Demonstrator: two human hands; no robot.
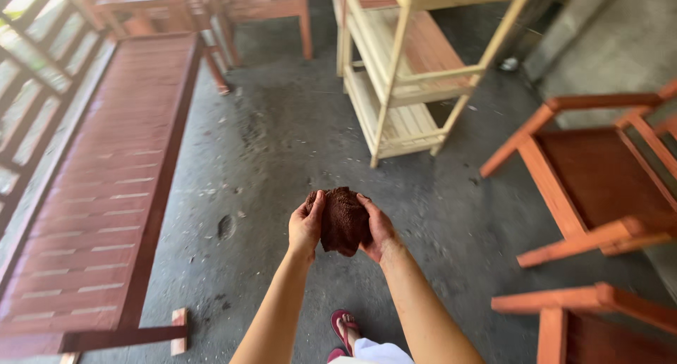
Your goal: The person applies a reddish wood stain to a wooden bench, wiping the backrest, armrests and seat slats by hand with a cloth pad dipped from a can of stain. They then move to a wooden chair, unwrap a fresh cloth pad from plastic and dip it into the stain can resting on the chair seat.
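Gripping from both sides, a dark brown stained rag [343, 219] is held bunched between the left hand [305, 226] and right hand [379, 228], fingers curled partly closed around its edges, above the grey concrete floor [282, 145]. A slatted red-brown bed frame [106, 195] lies left of the hands, and an unfinished shelf rack [402, 89] stands beyond them. For a tidy pad, the cloth is best kept gathered evenly, with no loose corner left hanging.
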